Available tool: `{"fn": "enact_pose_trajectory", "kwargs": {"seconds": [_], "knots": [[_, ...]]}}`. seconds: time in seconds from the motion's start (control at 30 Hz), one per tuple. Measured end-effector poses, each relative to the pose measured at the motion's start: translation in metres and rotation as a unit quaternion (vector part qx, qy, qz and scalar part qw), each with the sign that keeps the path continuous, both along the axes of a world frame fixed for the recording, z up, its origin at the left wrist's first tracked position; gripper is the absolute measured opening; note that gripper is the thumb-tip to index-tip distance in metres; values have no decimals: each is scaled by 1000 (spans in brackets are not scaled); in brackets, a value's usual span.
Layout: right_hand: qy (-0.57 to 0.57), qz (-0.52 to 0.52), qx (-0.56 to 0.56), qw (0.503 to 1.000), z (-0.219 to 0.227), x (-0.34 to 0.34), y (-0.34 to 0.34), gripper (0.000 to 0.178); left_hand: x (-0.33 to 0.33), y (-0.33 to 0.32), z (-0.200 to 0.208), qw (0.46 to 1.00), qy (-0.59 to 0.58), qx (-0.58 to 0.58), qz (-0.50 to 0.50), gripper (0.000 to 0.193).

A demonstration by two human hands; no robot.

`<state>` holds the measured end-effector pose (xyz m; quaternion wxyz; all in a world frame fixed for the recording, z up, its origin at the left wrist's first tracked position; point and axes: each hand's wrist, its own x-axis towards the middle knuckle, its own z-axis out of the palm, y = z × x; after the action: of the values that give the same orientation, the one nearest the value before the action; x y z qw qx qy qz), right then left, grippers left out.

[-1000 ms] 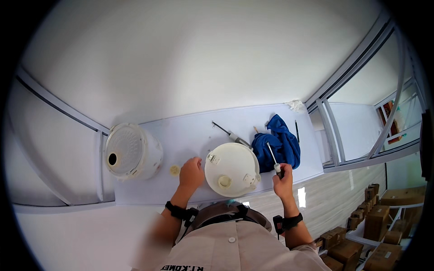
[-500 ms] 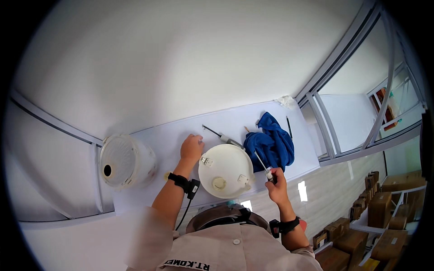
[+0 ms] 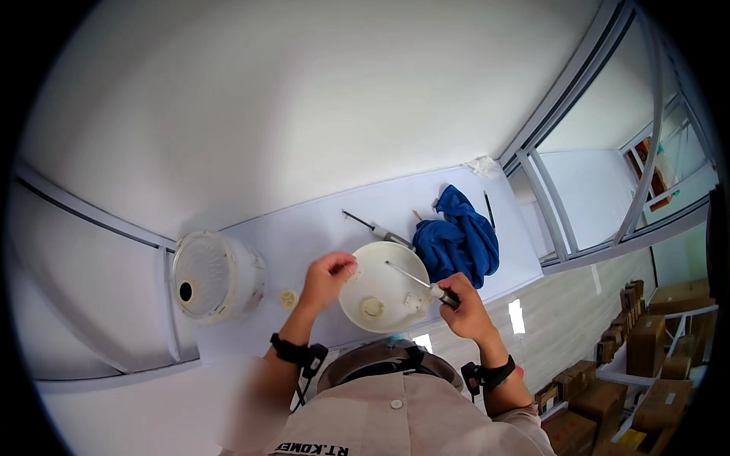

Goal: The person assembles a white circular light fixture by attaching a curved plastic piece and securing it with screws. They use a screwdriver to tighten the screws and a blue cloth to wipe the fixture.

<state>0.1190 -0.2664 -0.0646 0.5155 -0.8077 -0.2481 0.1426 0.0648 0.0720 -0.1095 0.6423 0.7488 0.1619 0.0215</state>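
Observation:
A round white dish-like housing (image 3: 391, 319) lies in front of me on the white table. A round yellowish fitting (image 3: 372, 307) sits inside it, with a small white fitting (image 3: 414, 302) near its right edge. My right hand (image 3: 465, 310) is closed around the handle of a screwdriver (image 3: 411, 274), whose shaft slants over the dish, tip toward the left. At the dish's upper left rim, the fingers of my left hand (image 3: 327, 281) are pinched together; what they hold, if anything, is too small to name. They partly cover another fitting there.
Behind the dish lie a second grey-handled tool (image 3: 388, 235) and a crumpled blue cloth (image 3: 456, 247). A small yellowish disc (image 3: 289, 299) rests left of my left hand, and a white bucket (image 3: 228, 277) stands farther left. A thin black rod (image 3: 489, 209) and white tissue (image 3: 484, 166) are at right.
My left hand has moved from the table behind the dish to its upper left rim. The screwdriver has swung leftward over the dish in my right hand. The yellowish disc is now uncovered.

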Motion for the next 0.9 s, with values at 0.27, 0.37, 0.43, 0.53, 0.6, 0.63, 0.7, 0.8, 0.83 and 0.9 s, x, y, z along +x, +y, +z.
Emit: {"fn": "enact_pose_trajectory", "kwargs": {"seconds": [0.27,0.37,0.43,0.53,0.6,0.63,0.7,0.8,0.83,0.9], "knots": [[-12,54,2,998,29,-2,37,42,-49,-20,-14,958,-53,-282,-2,19],[-6,49,43,998,28,2,39,42,-55,-15,-18,935,-60,-348,16,20],[12,53,39,998,29,1,38,43,-58,-11,-20,930,-72,-360,12,21],[9,64,44,997,33,-2,40,44,-61,-5,-20,933,-82,-349,-19,21],[1,67,49,997,34,-3,40,44,-62,-4,-13,942,-76,-323,-49,21],[0,67,50,997,32,-4,39,44,-61,-4,-11,939,-80,-329,-53,21],[-2,65,53,996,32,-6,39,44,-61,-4,-9,934,-87,-341,-59,21],[1,56,47,997,32,-8,36,43,-61,-3,-9,937,-81,-335,-60,19],[4,50,39,998,29,-8,36,42,-61,-3,-11,942,-78,-323,-39,19],[-13,14,21,1000,20,-5,31,41,-59,-6,-11,952,-72,-299,0,18]]}}
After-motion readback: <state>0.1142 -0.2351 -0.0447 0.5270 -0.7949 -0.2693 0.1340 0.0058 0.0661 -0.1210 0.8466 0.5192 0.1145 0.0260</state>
